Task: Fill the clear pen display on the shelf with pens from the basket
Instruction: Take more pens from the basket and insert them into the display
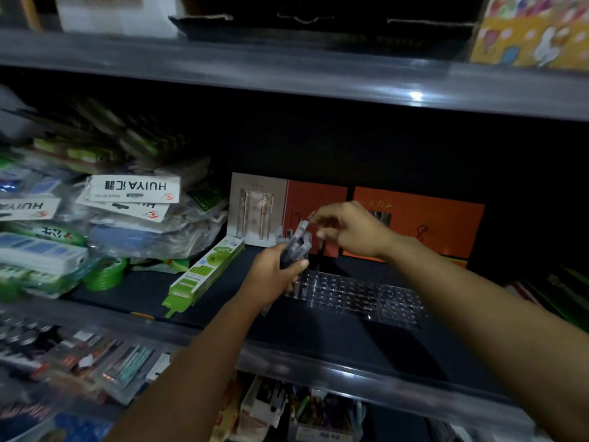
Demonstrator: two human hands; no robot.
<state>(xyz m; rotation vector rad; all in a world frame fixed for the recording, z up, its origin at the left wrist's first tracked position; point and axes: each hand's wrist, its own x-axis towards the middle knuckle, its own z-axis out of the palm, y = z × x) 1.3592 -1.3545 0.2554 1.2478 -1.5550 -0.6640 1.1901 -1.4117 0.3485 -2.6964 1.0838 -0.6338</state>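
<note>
The left hand [274, 275] is curled round a bundle of pens [294, 247], gripping it low so the capped ends stand up and lean slightly right above the fist. The right hand [347, 231] reaches in from the right, its thumb and forefinger pinched on the top end of one pen in that bundle; the other fingers are loosely bent beneath. Both hands hover over the left end of the clear pen display [357, 295], a see-through block with rows of round holes lying on the dark shelf [318, 327]. A few pens seem to stand in the holes at its left end, just behind the left hand, though the light is too dim to count them; the holes to the right look unfilled.

Behind the hands, leaning upright against the back of the shelf, are a beige pen gift box [255, 208] and two orange boxes [417, 224] with handwritten numbers on them. Left of the left hand lies a flat green pencil pack [204, 275], set at an angle, with a roll of green tape [105, 275] further left. Beyond that is a heap of bagged goods topped with white HUIYA header cards [134, 189]. The shelf below holds blister packs of pens [105, 358].
</note>
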